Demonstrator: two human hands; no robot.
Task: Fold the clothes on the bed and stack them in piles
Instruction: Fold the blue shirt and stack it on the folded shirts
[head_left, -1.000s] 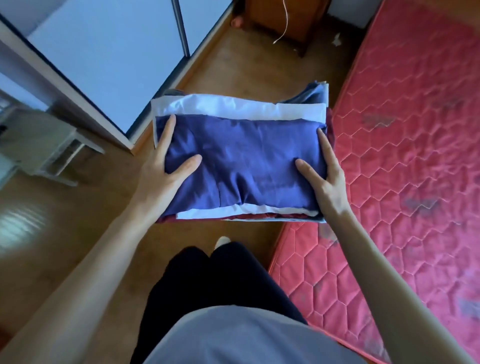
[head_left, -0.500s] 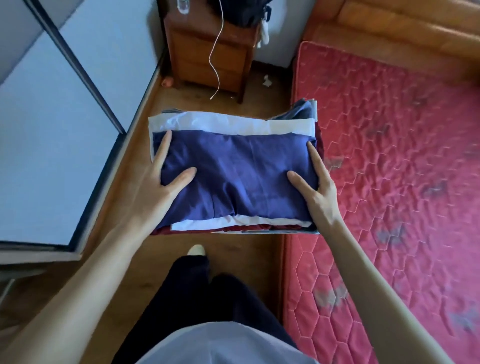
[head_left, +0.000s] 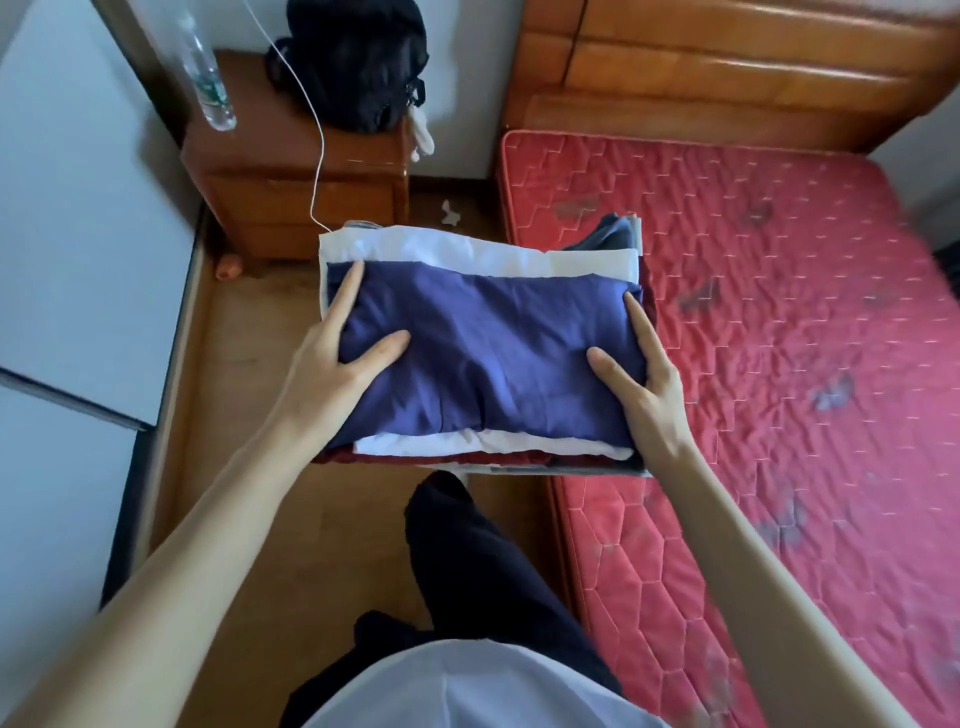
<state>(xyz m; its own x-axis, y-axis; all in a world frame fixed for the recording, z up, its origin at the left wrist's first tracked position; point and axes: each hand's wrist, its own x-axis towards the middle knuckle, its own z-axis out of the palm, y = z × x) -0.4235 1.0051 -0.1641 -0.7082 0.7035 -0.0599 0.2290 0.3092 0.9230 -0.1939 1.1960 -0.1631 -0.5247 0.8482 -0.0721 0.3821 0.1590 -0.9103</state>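
Red quilted mattress (head_left: 779, 338) on a wooden bed frame fills the right side, its long axis running away from the viewer toward the orange-brown wooden headboard (head_left: 727, 67). White sliding wardrobe door (head_left: 78, 234) lines the left side; brown wooden floor (head_left: 270, 441) lies between. Brown wooden nightstand (head_left: 296, 171) stands at the far end, carrying a black bag (head_left: 358, 62) and a clear plastic bottle (head_left: 205, 78); a white cable (head_left: 317, 156) hangs down its front. Stack of folded clothes (head_left: 488, 358), navy-blue piece on top, white and dark red layers beneath, is held in the air above the floor and the mattress edge, long axis running left to right. Left hand (head_left: 332, 358) and right hand (head_left: 644, 379) clasp its short ends, thumbs on top; each grip is clamped on the stack.
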